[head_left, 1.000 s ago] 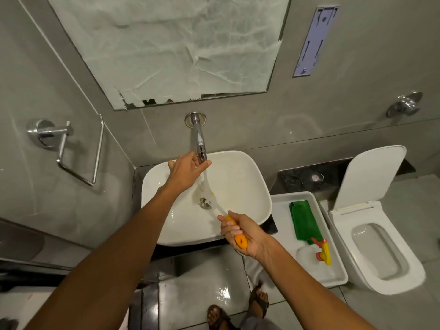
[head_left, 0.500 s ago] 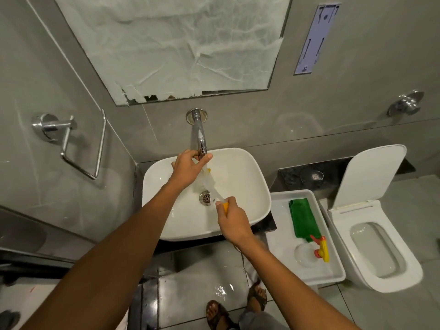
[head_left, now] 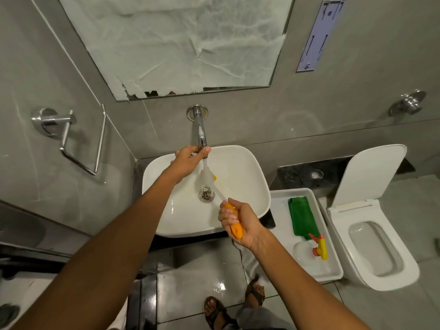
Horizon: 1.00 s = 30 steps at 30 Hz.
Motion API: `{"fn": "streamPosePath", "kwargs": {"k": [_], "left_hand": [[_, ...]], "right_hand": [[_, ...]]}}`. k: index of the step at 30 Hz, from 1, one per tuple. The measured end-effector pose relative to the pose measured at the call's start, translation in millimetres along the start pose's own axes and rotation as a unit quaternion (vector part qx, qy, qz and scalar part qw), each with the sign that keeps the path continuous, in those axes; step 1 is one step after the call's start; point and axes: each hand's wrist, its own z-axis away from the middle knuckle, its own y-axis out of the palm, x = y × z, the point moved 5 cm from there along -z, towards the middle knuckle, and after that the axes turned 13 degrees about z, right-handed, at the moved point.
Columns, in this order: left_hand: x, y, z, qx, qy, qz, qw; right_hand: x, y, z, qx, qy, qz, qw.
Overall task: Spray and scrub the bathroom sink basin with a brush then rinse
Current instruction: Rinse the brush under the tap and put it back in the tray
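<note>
In the middle of the frame sits a white sink (head_left: pixel 240 177). The left hand (head_left: pixel 188 160) reaches up to the end of the shiny tap (head_left: pixel 201 132) and its fingers pinch it. The right hand (head_left: pixel 240 222), lower and to the right, is closed around the orange handle of a brush (head_left: pixel 215 184). The brush's white head is over the drain, under the tap. At the right, a white tray (head_left: pixel 281 225) holds a green cloth (head_left: pixel 301 215) and a spray bottle (head_left: pixel 309 252).
</note>
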Motion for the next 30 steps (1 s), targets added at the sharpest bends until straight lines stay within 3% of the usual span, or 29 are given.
{"fn": "streamPosePath", "kwargs": {"k": [3,5,8,12,16,20,30], "left_hand": [[-1,-2,0,0.051,-0.013,0.05,0.997],[0,-4,2,0.069,-0.02,0.07,0.995],[2,-8,1,0.056,-0.009,0.073,0.996],[5,-10,-1,-0.02,0.017,0.033,0.999],[1,-8,-1,-0.112,0.06,-0.095,0.987],[-9,-8,-4,-0.137,0.125,-0.194,0.963],[-17,20,3,-0.237,0.134,-0.285,0.919]], "right_hand": [[2,1,-2,-0.06,-0.039,0.1,0.992],[6,-2,-4,-0.129,-0.088,0.227,0.961],[9,-3,-4,-0.198,-0.159,0.428,0.868],[14,-1,0,-0.253,-0.234,0.621,0.703],[14,2,2,-0.27,-0.262,0.68,0.63],[14,3,2,-0.284,-0.266,0.706,0.592],[13,4,-7,-0.285,-0.25,0.712,0.591]]}}
